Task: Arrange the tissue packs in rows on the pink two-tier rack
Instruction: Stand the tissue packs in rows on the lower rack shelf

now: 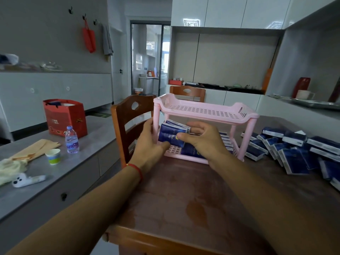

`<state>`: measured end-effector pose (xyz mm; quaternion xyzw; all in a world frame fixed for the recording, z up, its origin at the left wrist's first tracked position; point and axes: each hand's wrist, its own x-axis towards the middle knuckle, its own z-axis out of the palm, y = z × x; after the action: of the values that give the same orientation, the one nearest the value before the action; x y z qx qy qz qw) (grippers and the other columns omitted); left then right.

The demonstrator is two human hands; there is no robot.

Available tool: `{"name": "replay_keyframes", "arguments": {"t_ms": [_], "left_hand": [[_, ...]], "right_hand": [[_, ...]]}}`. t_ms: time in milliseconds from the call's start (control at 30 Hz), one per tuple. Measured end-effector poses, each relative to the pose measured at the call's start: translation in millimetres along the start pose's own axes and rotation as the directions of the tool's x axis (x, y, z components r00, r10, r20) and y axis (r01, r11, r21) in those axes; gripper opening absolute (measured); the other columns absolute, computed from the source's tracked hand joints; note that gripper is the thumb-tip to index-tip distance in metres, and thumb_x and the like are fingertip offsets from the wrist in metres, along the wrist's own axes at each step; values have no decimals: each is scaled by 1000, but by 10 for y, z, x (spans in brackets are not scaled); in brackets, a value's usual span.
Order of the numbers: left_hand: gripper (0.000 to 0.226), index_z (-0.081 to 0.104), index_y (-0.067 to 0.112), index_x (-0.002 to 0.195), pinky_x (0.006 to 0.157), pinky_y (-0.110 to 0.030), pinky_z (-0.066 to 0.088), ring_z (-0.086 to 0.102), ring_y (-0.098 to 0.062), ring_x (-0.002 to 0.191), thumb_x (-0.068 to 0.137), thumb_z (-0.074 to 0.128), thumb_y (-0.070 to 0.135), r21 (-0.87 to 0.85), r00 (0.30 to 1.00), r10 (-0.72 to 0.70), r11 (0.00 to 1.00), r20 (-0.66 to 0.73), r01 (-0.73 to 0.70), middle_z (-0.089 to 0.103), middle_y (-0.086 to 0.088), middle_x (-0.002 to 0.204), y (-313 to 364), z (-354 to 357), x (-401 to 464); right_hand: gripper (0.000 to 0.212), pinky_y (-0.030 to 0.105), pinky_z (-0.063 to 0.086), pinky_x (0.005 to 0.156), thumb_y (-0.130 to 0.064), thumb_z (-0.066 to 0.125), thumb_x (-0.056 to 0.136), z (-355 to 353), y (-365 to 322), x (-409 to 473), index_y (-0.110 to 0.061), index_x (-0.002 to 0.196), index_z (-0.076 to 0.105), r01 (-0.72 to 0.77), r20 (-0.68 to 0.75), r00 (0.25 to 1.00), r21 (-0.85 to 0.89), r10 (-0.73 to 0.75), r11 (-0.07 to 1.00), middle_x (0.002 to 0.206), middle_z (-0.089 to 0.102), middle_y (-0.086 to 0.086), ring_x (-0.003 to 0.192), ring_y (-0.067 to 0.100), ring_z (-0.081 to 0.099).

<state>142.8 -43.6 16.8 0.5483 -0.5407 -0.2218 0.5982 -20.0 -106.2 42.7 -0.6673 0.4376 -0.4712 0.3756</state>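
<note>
Both hands are at the lower tier of the pink rack [206,115] now, working a dark blue tissue pack [170,134] in at its left end. The left hand [150,142] curls around the pack's left edge, thumb underneath, right against the rack's front-left post. The right hand [200,138] pinches the pack's right side, thumb in front, fingers behind. More packs already sit on that lower tier, 1 lying flat at the front and others lined up behind, though how many I cannot tell. The top tier holds nothing yet. On the bench to the right, a heap of loose packs [294,150] waits, well apart from the rack. So we're early, I'd say, filling the bottom row. Next move: seat this pack square against its neighbours, let go, then reach right for another.
</note>
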Motion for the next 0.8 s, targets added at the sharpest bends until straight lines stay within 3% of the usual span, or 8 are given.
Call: {"name": "replay_keyframes", "arguments": {"t_ms": [67, 133, 233, 300, 400, 533, 667, 800], "left_hand": [[87, 27, 27, 150, 93, -31, 54, 55, -11, 122, 81, 73, 2, 14, 999, 19, 1000, 29, -19, 52, 9, 136, -29, 36, -46], [88, 25, 28, 151, 96, -34, 53, 52, -8, 124, 82, 74, 4, 29, 999, 23, 999, 37, -24, 49, 11, 139, -57, 35, -60], [79, 29, 29, 146, 93, -30, 53, 55, -1, 109, 84, 72, 4, 33, 999, 37, 999, 24, -37, 49, 19, 126, -63, 26, -74], [79, 29, 30, 145, 91, -26, 51, 55, -3, 111, 83, 72, 4, 42, 999, 38, 998, 22, -39, 49, 18, 123, -72, 23, -66], [81, 28, 29, 146, 91, -24, 48, 53, -7, 118, 83, 72, 6, 48, 999, 24, 999, 33, -25, 49, 14, 128, -73, 10, -55], [80, 28, 29, 146, 90, -21, 43, 50, 1, 104, 84, 72, 5, 82, 999, 31, 996, 26, -33, 46, 20, 120, -59, -1, -68], [79, 28, 29, 146, 96, -31, 49, 44, 2, 112, 84, 72, 5, 85, 999, 21, 996, 24, -23, 44, 20, 124, -54, 1, -76], [79, 28, 30, 145, 104, -40, 47, 39, 1, 118, 85, 73, 7, 97, 1000, 21, 995, 19, -23, 46, 14, 133, -47, 6, -73]], "right_hand": [[68, 47, 56, 95, -42, 90, 57, 43, 2, 60, -23, 119, 69, 26, -5, 1000, -69, -27, 997, 111, 72, -5, 103, 17, 68], [62, 48, 52, 99, -42, 87, 64, 85, -11, 125, -25, 121, 68, 53, -3, 999, -168, -54, 984, 118, 70, -7, 110, 19, 64], [60, 50, 50, 100, -48, 83, 65, 136, 2, 242, -30, 120, 66, 59, 19, 998, -264, -56, 963, 117, 69, -11, 113, 21, 61], [56, 52, 48, 101, -47, 82, 70, 155, 10, 323, -30, 121, 63, 63, 51, 998, -321, -49, 945, 117, 67, -10, 114, 23, 60], [53, 53, 41, 107, -42, 76, 82, 159, -26, 420, -28, 129, 56, 96, 117, 992, -416, -52, 904, 128, 63, -3, 121, 27, 57], [56, 50, 34, 113, -41, 64, 93, 143, -65, 550, -28, 143, 43, 114, 193, 981, -576, -1, 810, 145, 52, 1, 132, 30, 48], [59, 49, 37, 112, -45, 62, 93, 178, -61, 720, -26, 145, 41, 94, 223, 973, -601, 54, 793, 148, 49, 4, 133, 31, 47], [60, 47, 41, 110, -46, 71, 86, 207, -4, 858, -23, 138, 51, 14, 211, 968, -588, 137, 809, 141, 55, 5, 127, 29, 53]]}}
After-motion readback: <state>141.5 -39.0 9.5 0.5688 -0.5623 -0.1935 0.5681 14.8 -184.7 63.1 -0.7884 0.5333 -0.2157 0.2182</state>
